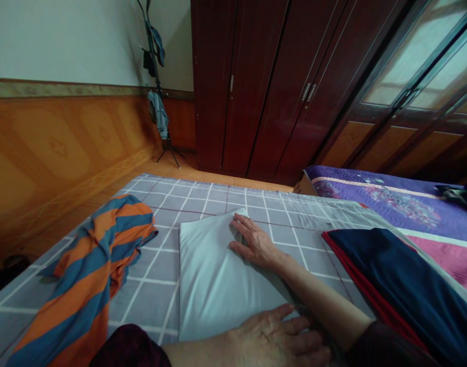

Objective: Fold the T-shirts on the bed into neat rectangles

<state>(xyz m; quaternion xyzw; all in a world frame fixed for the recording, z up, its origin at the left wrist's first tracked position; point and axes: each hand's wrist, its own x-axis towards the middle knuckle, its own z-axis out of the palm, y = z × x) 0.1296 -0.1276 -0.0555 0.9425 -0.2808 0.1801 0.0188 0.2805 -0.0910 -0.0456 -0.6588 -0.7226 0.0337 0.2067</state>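
A pale blue-white folded cloth lies on the checked bedsheet, with soft creases running along it. My right hand rests on its far right corner, fingers stretched out and thumb apart. Closer to me, my left hand lies across the cloth's near right edge, palm down with its fingers extended. Both hands are open. To the left is a crumpled orange and blue striped garment. A navy folded garment with red edging lies to the right. Parts of the pale cloth are hidden under my hands and forearm.
Beyond the bed stands a dark red wardrobe. A coat rack with hung items is in the corner by the wood-panelled wall. At right, a purple patterned bedcover adjoins the bed. A glass-fronted cabinet is behind it.
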